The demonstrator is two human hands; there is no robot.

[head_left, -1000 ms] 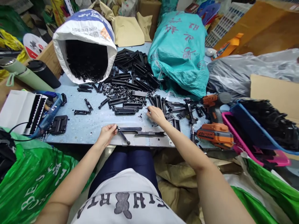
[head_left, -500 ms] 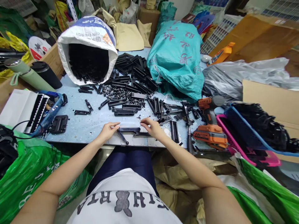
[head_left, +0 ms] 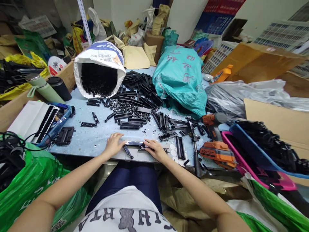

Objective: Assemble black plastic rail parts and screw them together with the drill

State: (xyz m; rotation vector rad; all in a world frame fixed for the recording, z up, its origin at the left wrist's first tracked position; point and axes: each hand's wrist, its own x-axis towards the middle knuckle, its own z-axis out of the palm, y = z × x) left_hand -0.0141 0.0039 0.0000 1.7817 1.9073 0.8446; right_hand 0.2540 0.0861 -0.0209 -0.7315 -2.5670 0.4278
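In front of me at the table's near edge lies a long black bracket (head_left: 134,143), a shiny channel-shaped piece. A shorter black arm with a rounded tip (head_left: 128,152) angles down from its left end. My left hand (head_left: 115,144) is at that left end, thumb against it and index finger raised a little above. My right hand (head_left: 155,150) grips the other end, fingers over the top and thumb below. Behind the hands are similar black brackets (head_left: 130,125) and a heap of small metal screws or pins (head_left: 129,107).
A white sack (head_left: 79,77) of black parts lies open at the back left, beside a teal sack (head_left: 180,82). On the right are a cordless drill (head_left: 216,141), a hammer-like tool (head_left: 196,158) and a blue basket (head_left: 265,151). A blue tray (head_left: 51,127) stands left.
Both hands have moved from pinching above the bracket's ends down onto it. The bracket now catches more light on its top. My view has tilted upward.
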